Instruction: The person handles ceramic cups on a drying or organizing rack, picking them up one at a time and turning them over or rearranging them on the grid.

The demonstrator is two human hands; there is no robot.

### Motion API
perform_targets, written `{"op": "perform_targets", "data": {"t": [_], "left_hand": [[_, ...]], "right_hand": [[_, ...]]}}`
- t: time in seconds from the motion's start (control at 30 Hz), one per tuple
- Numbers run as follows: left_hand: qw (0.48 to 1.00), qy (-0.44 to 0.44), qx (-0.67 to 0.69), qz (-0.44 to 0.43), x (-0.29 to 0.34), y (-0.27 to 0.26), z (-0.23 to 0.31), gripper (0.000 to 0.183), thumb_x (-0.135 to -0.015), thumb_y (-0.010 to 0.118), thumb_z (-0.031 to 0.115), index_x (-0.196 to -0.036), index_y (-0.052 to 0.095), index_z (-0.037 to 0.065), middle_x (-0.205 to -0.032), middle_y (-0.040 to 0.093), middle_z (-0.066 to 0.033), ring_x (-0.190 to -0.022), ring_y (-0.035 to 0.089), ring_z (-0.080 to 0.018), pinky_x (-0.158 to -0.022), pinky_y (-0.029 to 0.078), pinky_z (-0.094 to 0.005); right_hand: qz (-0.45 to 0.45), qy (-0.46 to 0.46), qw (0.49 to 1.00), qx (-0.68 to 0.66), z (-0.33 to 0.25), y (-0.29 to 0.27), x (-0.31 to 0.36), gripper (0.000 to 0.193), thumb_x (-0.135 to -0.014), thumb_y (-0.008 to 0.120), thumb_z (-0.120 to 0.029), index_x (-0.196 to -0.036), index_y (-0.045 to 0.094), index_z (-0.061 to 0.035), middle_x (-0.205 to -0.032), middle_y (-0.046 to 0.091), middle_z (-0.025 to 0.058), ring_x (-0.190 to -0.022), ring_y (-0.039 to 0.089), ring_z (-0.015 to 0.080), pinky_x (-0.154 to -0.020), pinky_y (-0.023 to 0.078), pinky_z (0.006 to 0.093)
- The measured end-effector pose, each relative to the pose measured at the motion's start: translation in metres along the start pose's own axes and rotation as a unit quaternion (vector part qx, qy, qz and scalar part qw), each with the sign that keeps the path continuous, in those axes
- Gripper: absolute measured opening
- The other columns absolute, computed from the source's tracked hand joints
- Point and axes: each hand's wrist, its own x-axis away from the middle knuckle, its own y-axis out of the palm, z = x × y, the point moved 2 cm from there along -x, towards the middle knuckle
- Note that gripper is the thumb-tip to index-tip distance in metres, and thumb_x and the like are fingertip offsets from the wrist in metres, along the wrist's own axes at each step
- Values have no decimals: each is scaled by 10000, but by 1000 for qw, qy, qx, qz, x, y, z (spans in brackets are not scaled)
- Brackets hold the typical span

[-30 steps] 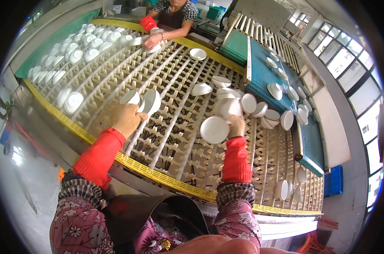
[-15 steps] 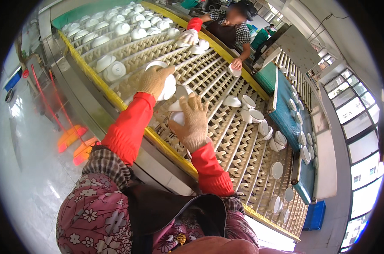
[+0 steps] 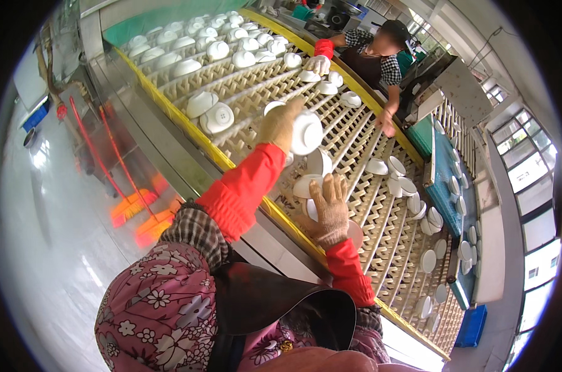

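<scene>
My left hand (image 3: 279, 126), in a tan knit glove, is closed on a white bowl (image 3: 307, 132) and holds it above the slatted conveyor (image 3: 383, 245), its round foot facing up. Another white rim shows partly behind that glove. Closer to the yellow side rail, my right hand (image 3: 329, 214), gloved alike, has its fingers spread. Beside its fingers sits a white bowl (image 3: 307, 186), with another bowl (image 3: 318, 162) just beyond. A further white bowl (image 3: 312, 209) shows between thumb and forefinger, partly covered. A pinkish bowl (image 3: 355, 234) lies by my right wrist.
Many upturned white bowls (image 3: 218, 50) cover the conveyor's far left. Across the yellow rail (image 3: 374, 105) a co-worker's gloved hand (image 3: 318, 65) touches a bowl; the bare hand (image 3: 386, 124) rests nearby. Bowls stand on a blue belt (image 3: 443, 195) at right. Orange brooms (image 3: 134, 208) are at left.
The whole view has shifted, so the scene sits further right. My left hand's bowl now shows its base more fully. My right fingers are more spread. The co-worker's bare hand has left a bowl.
</scene>
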Motion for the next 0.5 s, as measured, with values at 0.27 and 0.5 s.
{"op": "perform_targets", "data": {"t": [0.27,0.5], "left_hand": [[889,123,-436,74,-145,-68,26,789,-907,626,592,-1335,534,-64,-1277,656,-260,-1086,672,-366,-959,510,-466],[422,465,-723,-290,-72,-67,-9,701,-873,645,592,-1333,607,64,-1129,697,-85,-1202,581,-240,-1184,314,-427]], "right_hand": [[43,64,994,-76,-2,-15,18,762,-727,837,-280,-1379,528,-35,-1285,552,342,-1122,571,550,-1015,464,578],[-97,240,963,-76,-2,-4,31,202,-922,691,-238,-1008,653,-60,-719,662,199,-713,653,431,-666,516,511]]}}
